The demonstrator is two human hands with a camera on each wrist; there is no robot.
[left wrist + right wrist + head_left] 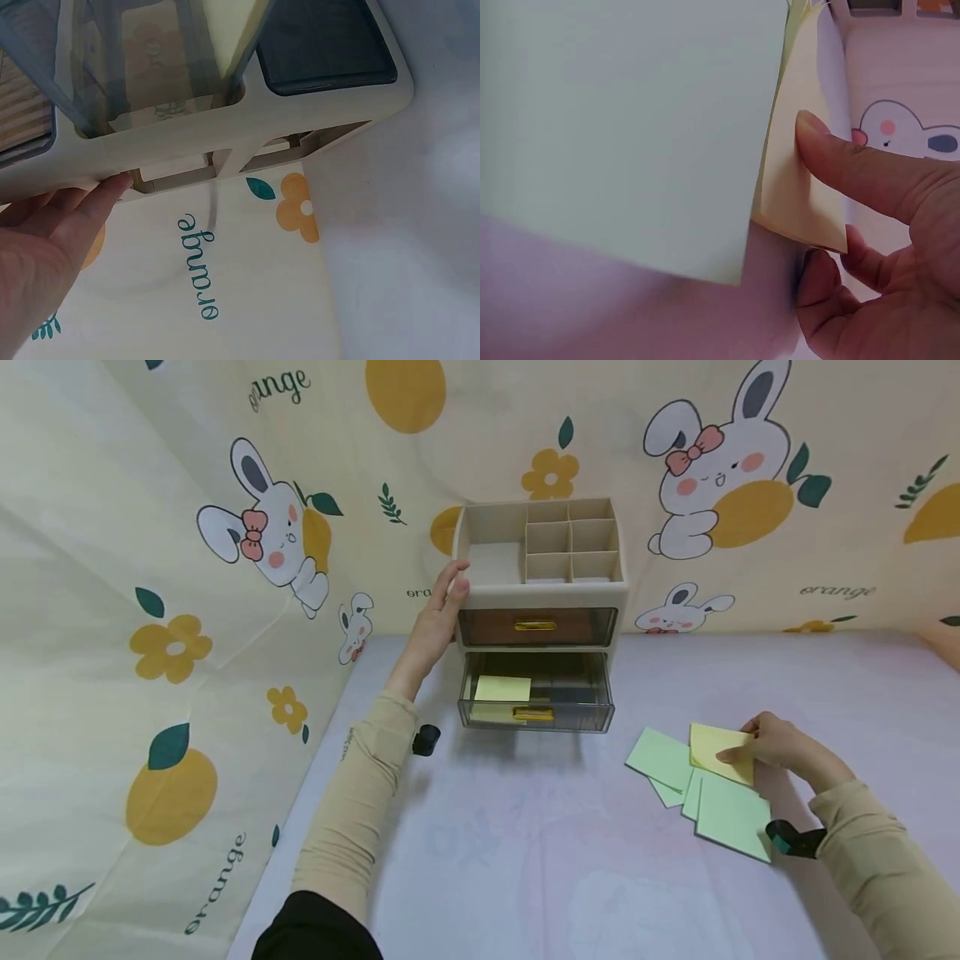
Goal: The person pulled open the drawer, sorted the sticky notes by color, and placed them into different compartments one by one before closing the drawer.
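Note:
A cream desktop drawer organizer (543, 597) stands against the patterned backdrop, its lower clear drawer (573, 714) pulled out. Inside that drawer lies a yellow sticky note pad (504, 688). My left hand (438, 620) rests with straight fingers along the organizer's left side; the left wrist view shows the fingertips at the organizer's side wall (187, 124). On the right, my right hand (787, 749) pinches another yellow sticky note pad (712, 747) by its edge, thumb on top and fingers below. Several light green sticky note pads (735, 814) overlap beside and under it on the table.
The organizer's top has an open tray with several small compartments (549, 537). Its upper brown-tinted drawer (495, 628) is closed. The backdrop (480, 443) with rabbits and oranges rises behind and to the left of the pale table (525, 860).

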